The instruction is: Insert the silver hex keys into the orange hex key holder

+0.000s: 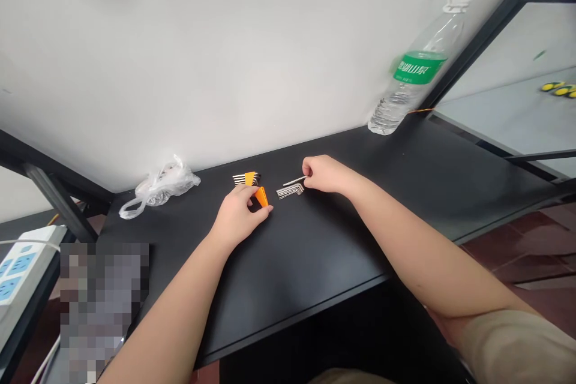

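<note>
An orange holder [261,197] is pinched between the thumb and fingers of my left hand [240,214], low over the black table. Just behind it lies another orange holder [249,178] with several metal hex keys in it. My right hand [320,173] grips one L-shaped hex key [294,181] by its bent end, its long arm pointing left. Directly below that key, several loose hex keys [290,191] lie side by side on the table, between my two hands.
The black table [288,276] meets a white wall. A crumpled clear plastic bag [164,185] lies at the left. At the back right stands a water bottle [419,67] with a green label. A power strip [20,270] is at the far left.
</note>
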A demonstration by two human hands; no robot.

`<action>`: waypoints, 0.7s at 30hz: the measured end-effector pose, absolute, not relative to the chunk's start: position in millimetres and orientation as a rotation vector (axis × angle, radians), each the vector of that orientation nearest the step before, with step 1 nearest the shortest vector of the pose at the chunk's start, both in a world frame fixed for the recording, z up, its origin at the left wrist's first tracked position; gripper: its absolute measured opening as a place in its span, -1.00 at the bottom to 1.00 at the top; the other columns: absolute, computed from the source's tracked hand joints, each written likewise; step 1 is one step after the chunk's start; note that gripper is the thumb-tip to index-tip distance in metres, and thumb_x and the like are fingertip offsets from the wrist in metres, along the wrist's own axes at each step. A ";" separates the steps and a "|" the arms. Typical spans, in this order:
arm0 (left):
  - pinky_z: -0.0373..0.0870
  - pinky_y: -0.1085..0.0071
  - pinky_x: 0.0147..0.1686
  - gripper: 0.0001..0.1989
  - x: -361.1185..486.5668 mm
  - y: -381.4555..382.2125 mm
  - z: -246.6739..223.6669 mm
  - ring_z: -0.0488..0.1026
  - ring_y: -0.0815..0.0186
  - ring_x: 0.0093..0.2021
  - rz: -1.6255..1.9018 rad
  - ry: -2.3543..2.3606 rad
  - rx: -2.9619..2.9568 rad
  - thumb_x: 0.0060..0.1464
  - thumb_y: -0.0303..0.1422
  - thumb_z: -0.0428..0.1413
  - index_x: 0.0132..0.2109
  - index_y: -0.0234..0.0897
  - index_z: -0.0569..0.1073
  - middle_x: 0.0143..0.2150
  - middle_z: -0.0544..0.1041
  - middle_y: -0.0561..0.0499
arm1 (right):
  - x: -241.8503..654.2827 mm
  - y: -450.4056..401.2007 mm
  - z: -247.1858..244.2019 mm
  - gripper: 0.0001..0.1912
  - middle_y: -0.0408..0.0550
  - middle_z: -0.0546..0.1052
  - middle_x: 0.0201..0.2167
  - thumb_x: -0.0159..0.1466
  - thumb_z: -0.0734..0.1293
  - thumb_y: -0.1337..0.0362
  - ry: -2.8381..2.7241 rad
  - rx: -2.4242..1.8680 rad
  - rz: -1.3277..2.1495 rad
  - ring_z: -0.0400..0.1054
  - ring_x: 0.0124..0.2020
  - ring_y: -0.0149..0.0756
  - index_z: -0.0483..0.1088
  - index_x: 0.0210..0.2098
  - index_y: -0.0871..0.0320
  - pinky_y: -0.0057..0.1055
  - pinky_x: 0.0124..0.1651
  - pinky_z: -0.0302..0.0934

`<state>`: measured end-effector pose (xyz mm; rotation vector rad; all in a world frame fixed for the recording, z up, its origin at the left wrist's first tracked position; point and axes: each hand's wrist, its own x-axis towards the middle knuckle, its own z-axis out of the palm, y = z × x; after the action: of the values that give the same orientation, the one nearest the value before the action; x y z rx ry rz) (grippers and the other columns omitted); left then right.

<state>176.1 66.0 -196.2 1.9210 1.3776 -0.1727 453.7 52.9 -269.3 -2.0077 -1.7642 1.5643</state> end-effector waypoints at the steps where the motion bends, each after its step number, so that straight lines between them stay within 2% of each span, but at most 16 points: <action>1: 0.47 0.30 -0.14 -0.58 176.1 66.1 -195.9 0.46 0.25 -0.21 -0.174 1.377 1.918 0.09 -0.08 0.26 0.02 -0.19 0.56 -0.10 0.53 -0.03 | 454.3 53.2 -266.4 -0.87 -0.11 0.55 -0.32 0.12 0.39 0.35 -1.698 -1.954 1.578 0.36 -0.38 -0.32 0.46 -0.30 0.11 -0.41 -0.35 0.13; 5: 0.46 0.30 -0.15 -0.62 176.3 67.0 -194.6 0.46 0.26 -0.23 -0.174 1.370 1.918 0.06 -0.08 0.28 -0.03 -0.18 0.58 -0.13 0.55 -0.02 | 450.8 52.7 -253.0 -0.81 -0.13 0.54 -0.33 0.24 0.31 0.31 -1.515 -1.609 1.650 0.36 -0.40 -0.35 0.49 -0.16 0.11 -0.42 -0.31 0.20; 8: 0.46 0.30 -0.18 -0.61 176.4 67.1 -194.0 0.46 0.25 -0.26 -0.173 1.376 1.910 0.04 -0.09 0.29 -0.04 -0.18 0.59 -0.18 0.56 -0.01 | 443.8 50.4 -246.1 -0.81 -0.10 0.54 -0.24 0.28 0.30 0.29 -1.514 -1.470 1.611 0.37 -0.41 -0.37 0.53 -0.17 0.11 -0.40 -0.28 0.25; 11: 0.46 0.31 -0.20 -0.61 176.5 66.1 -194.0 0.47 0.26 -0.27 -0.164 1.383 1.905 0.03 -0.09 0.30 -0.04 -0.18 0.59 -0.22 0.55 0.01 | 438.4 47.7 -243.0 -0.80 -0.07 0.55 -0.16 0.30 0.29 0.31 -1.576 -1.408 1.533 0.39 -0.37 -0.35 0.56 -0.18 0.10 -0.38 -0.24 0.28; 16: 0.47 0.31 -0.20 -0.61 176.8 65.4 -193.2 0.47 0.27 -0.27 -0.155 1.386 1.883 0.02 -0.10 0.30 -0.05 -0.19 0.58 -0.21 0.55 0.02 | 436.2 46.2 -238.6 -0.77 -0.05 0.54 -0.18 0.32 0.28 0.37 -1.764 -1.278 1.391 0.41 -0.30 -0.31 0.59 -0.17 0.11 -0.36 -0.20 0.27; 21: 0.47 0.31 -0.22 -0.64 176.6 66.2 -192.2 0.48 0.27 -0.27 -0.165 1.379 1.868 0.02 -0.11 0.30 -0.07 -0.19 0.58 -0.21 0.55 0.01 | 437.1 46.3 -233.7 -0.76 -0.03 0.55 -0.16 0.34 0.27 0.36 -1.750 -1.295 1.365 0.40 -0.32 -0.31 0.59 -0.16 0.10 -0.35 -0.22 0.27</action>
<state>176.6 66.2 -192.2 1.8682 1.3787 -0.1653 437.1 46.3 -233.7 -1.2947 -1.7500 1.3650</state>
